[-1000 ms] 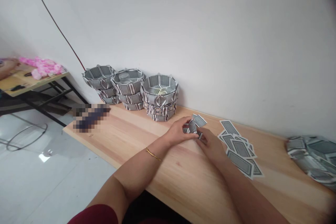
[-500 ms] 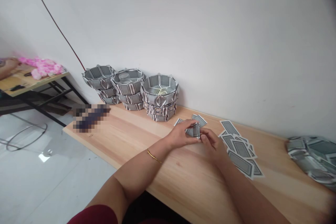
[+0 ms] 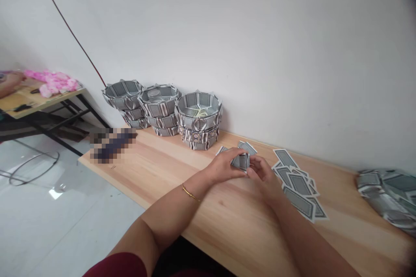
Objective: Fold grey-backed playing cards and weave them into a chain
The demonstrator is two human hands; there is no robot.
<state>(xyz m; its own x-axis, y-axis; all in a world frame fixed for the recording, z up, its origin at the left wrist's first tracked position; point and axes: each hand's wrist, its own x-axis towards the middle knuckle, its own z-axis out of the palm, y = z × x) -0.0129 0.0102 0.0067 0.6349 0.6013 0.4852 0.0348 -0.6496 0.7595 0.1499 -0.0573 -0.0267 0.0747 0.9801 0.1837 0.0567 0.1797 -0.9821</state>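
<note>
My left hand [image 3: 223, 167] is curled around folded playing cards [image 3: 241, 162] with grey backs and white edges, thumb below and fingers above. At their right edge my right hand [image 3: 264, 178] pinches with thumb and fingertips. Just behind my hands lie more grey playing cards [image 3: 248, 147], partly covered. A loose spread of flat grey cards [image 3: 299, 185] lies to the right of my right hand. How the held cards are folded together is partly hidden by my fingers.
Three stacks of round baskets made of folded cards stand along the wall: left [image 3: 130, 103], middle [image 3: 160, 108] and right [image 3: 199, 119]. Another card basket [image 3: 381, 199] sits at the table's right end. Pink fluffy material [image 3: 53, 82] and another person's hand [image 3: 11, 83] are at a side table.
My right hand's fingers have shifted and opened slightly at the cards' right edge. My left hand keeps its hold, and the things on the table look unchanged.
</note>
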